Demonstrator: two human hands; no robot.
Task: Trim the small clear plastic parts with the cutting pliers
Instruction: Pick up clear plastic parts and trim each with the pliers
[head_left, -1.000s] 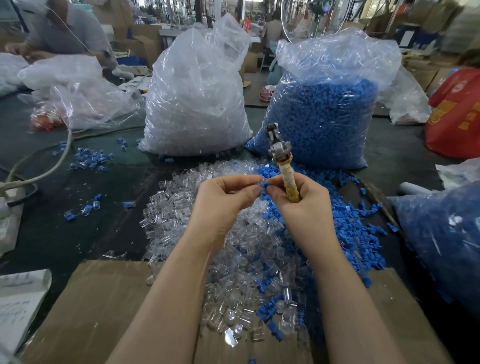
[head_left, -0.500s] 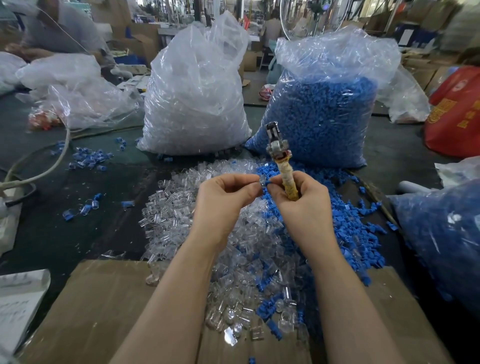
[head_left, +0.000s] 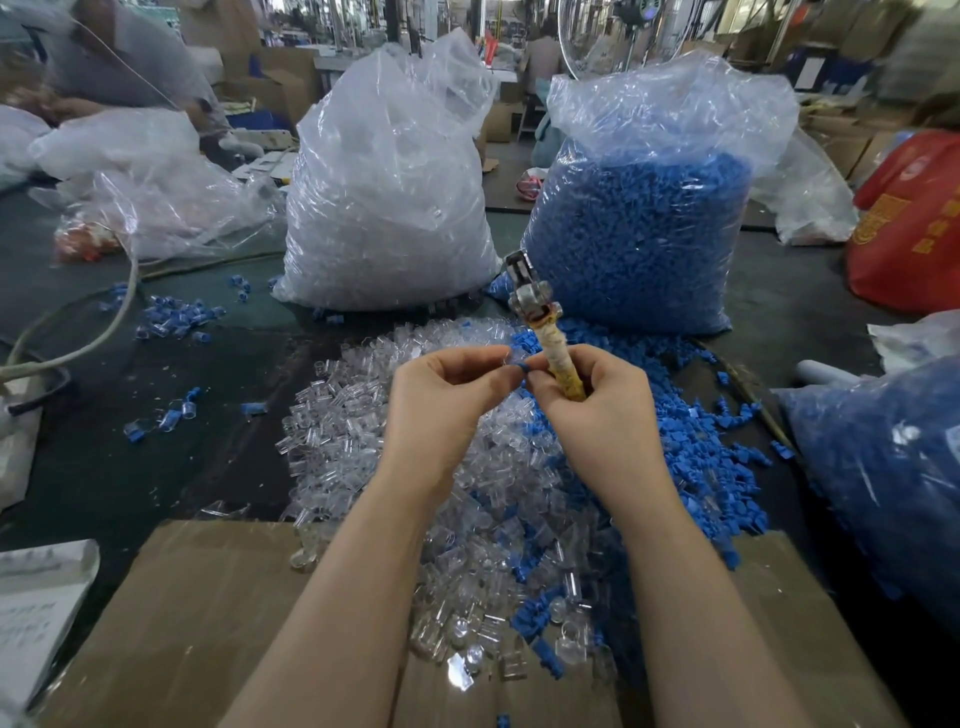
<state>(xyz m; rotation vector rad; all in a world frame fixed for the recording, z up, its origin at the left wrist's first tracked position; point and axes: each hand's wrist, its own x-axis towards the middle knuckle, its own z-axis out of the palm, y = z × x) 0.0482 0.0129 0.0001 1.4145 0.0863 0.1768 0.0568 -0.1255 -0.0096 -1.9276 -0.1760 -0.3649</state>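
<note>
My right hand (head_left: 597, 410) grips the cutting pliers (head_left: 543, 327) by their tape-wrapped yellowish handle, metal jaws pointing up and away. My left hand (head_left: 441, 405) pinches a small clear plastic part (head_left: 506, 357) with a blue piece (head_left: 522, 367) at its fingertips, right beside my right thumb. Both hands hover close together above a heap of small clear plastic parts (head_left: 363, 441) on the dark table. Loose blue parts (head_left: 691, 431) lie mixed in along the heap's right side.
A big bag of clear parts (head_left: 389, 197) and a bag of blue parts (head_left: 644, 218) stand behind the heap. Another blue-filled bag (head_left: 883, 478) is at right, a red bag (head_left: 914, 228) beyond it. Cardboard (head_left: 182, 623) covers the near edge. A person works at far left.
Both hands stay together above the heap, nearly still. The pliers' jaws have tilted slightly left, and the blue piece now shows at my left fingertips.
</note>
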